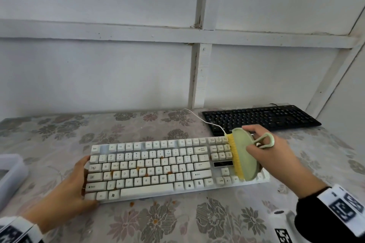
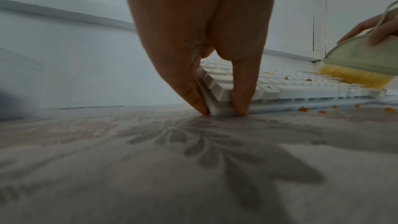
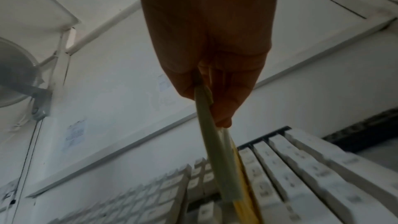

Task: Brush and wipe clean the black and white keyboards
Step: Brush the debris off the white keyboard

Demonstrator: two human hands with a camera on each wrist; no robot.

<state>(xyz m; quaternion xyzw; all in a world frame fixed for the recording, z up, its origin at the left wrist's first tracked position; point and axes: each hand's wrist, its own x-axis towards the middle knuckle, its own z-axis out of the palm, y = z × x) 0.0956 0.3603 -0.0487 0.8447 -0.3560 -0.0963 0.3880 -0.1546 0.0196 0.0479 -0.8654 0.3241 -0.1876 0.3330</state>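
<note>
A white keyboard (image 1: 158,165) lies across the flowered tablecloth, with orange crumbs (image 1: 146,174) among its middle keys. My left hand (image 1: 79,181) holds its left end; in the left wrist view my left hand (image 2: 224,110) pinches the keyboard's (image 2: 280,89) near corner between thumb and finger. My right hand (image 1: 262,144) grips a pale green brush (image 1: 245,156) with yellow bristles (image 1: 236,159) set on the keys beside the number pad. The right wrist view shows my right hand (image 3: 213,101) clamped on the brush (image 3: 217,159) above the keyboard (image 3: 290,173). The black keyboard (image 1: 260,117) sits behind, at the right.
A translucent plastic box (image 1: 9,175) stands at the table's left edge. A white cable (image 1: 205,121) runs from the white keyboard toward the wall. Crumbs (image 1: 131,204) lie on the cloth in front of the keyboard. A white object (image 1: 282,217) sits near my right wrist.
</note>
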